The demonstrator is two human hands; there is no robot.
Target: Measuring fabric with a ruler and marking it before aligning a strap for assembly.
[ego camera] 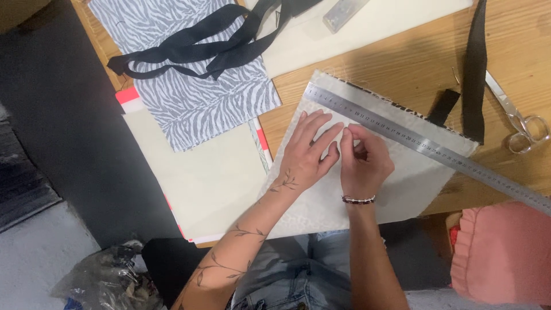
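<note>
A pale cream fabric piece (413, 178) lies on the wooden table (402, 63), with a long metal ruler (459, 161) laid diagonally across its far edge. My left hand (307, 152) rests flat on the fabric, fingers spread toward the ruler. My right hand (364, 161) sits right beside it, fingers curled and pinched together on the fabric just below the ruler; whether they hold something small is hidden. A beaded bracelet circles my right wrist.
Zebra-print fabric (195, 97) with black straps (201, 49) on it lies at the far left, over cream sheets (206, 183). Another black strap (473, 69) and scissors (519, 117) lie at the right. Pink cloth (505, 252) sits at the near right. A plastic bag (106, 278) is on the floor.
</note>
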